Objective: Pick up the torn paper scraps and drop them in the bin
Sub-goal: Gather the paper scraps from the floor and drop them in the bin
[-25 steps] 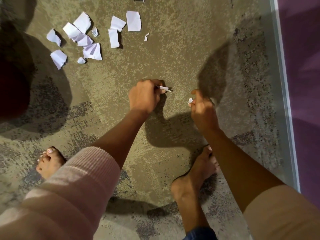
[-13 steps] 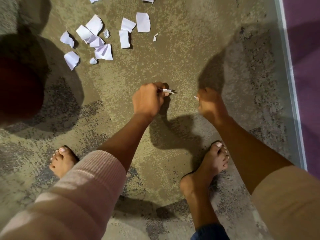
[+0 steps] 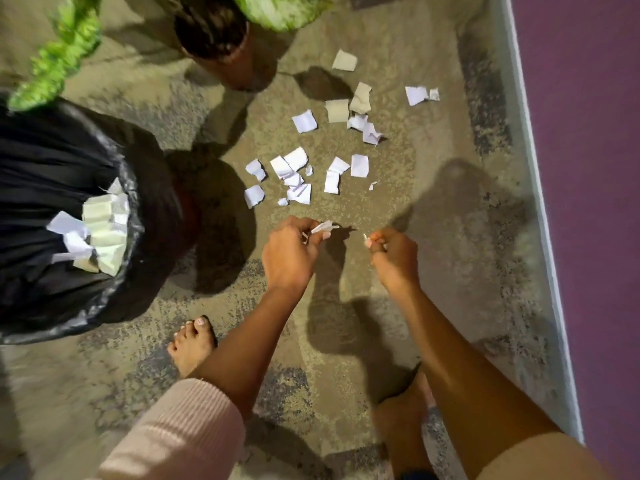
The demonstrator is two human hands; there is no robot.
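White torn paper scraps (image 3: 359, 165) right of the black plastic-lined bin (image 3: 52, 161), on mottled tan-grey concrete floor (image 3: 433, 202); ribbed pink sleeve (image 3: 180, 427) below.

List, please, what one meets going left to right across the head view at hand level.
Black-lined bin → left hand gripping a paper scrap → right hand pinching a tiny scrap → purple wall.

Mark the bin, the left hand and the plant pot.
bin (image 3: 41, 168), head view, black liner's inner wall.
left hand (image 3: 291, 254), head view, back of the hand.
plant pot (image 3: 239, 69), head view, brown outer wall.
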